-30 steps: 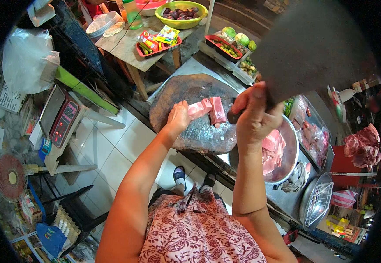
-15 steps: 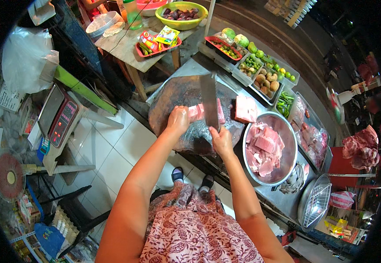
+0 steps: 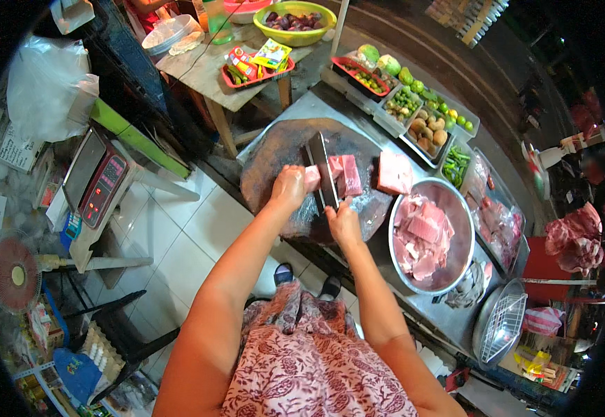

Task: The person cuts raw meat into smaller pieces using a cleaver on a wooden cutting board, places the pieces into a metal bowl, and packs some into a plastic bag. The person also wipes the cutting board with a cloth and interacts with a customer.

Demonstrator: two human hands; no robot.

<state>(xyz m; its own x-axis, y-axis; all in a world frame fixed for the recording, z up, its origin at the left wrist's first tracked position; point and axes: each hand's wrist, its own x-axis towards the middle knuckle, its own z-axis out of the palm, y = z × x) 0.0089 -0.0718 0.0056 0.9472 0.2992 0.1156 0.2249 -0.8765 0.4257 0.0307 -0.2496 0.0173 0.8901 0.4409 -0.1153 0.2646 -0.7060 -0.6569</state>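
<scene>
On a round wooden chopping block (image 3: 268, 156) lies raw pork, with a cleaver (image 3: 325, 170) standing across it. My right hand (image 3: 344, 222) is wrapped round the cleaver's handle at the near side of the block. Closed on the left end of a pork strip (image 3: 311, 178) is my left hand (image 3: 289, 186), just left of the blade. Cut pork pieces (image 3: 346, 174) rest right of the blade. A larger pork slab (image 3: 394, 172) sits at the block's right edge. Beside the block stands a steel basin (image 3: 468, 243) holding cut pork (image 3: 424, 229).
Trays of vegetables (image 3: 421, 121) line the counter's far side. Bagged meat (image 3: 497, 226) lies beyond the basin, and a wire rack (image 3: 505, 323) stands to its right. A digital scale (image 3: 97, 184) is at left. Behind, a wooden table (image 3: 212, 80) carries a yellow basin (image 3: 295, 40).
The cleaver has shifted left along the pork, toward my left hand, and its blade now leans differently. More pork lies right of the blade. My left hand keeps its hold.
</scene>
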